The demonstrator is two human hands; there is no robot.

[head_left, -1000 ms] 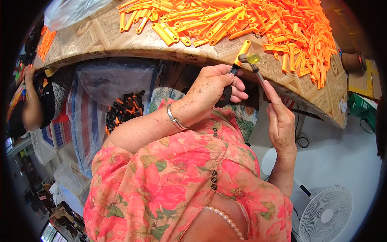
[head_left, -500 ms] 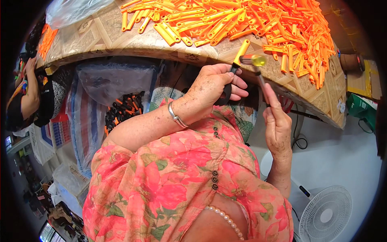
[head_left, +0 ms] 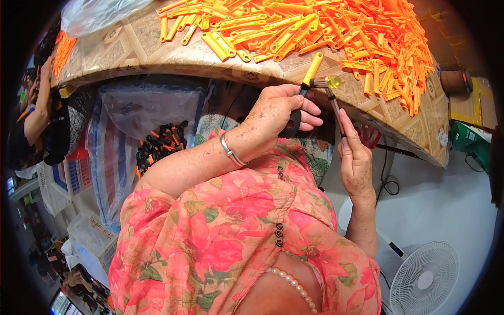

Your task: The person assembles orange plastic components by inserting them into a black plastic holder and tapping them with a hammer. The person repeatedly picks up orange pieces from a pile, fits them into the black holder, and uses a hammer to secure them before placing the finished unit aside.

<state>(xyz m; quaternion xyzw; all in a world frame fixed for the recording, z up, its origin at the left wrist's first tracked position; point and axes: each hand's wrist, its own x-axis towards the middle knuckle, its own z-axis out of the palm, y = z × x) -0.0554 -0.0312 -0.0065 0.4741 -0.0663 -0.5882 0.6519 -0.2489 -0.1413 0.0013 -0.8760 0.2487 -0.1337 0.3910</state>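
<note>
My left hand [head_left: 273, 110] is closed round a black handle [head_left: 292, 125] with a loop-like lower end. A yellow-orange plastic sleeve [head_left: 313, 68] sits on its upper end and points up over the table edge. My right hand [head_left: 357, 165] grips a small hammer [head_left: 333, 82] with a clear yellow face on one end. The hammer head is right beside the join of sleeve and handle, its other end at or very near it. On the table just beyond lies a big heap of orange plastic sleeves [head_left: 294, 31].
The table [head_left: 142, 44] has a curved front edge. Under it, a striped plastic-lined bin [head_left: 105, 152] holds black-and-orange pieces [head_left: 163, 144]. A fan [head_left: 425, 281] stands at lower right. Another person's arm [head_left: 39, 113] is at far left, by a clear plastic bag [head_left: 97, 16].
The hammer has moved slightly left, its head coming up against the joint of the sleeve and handle. My left hand stays nearly still. The other person's arm has shifted.
</note>
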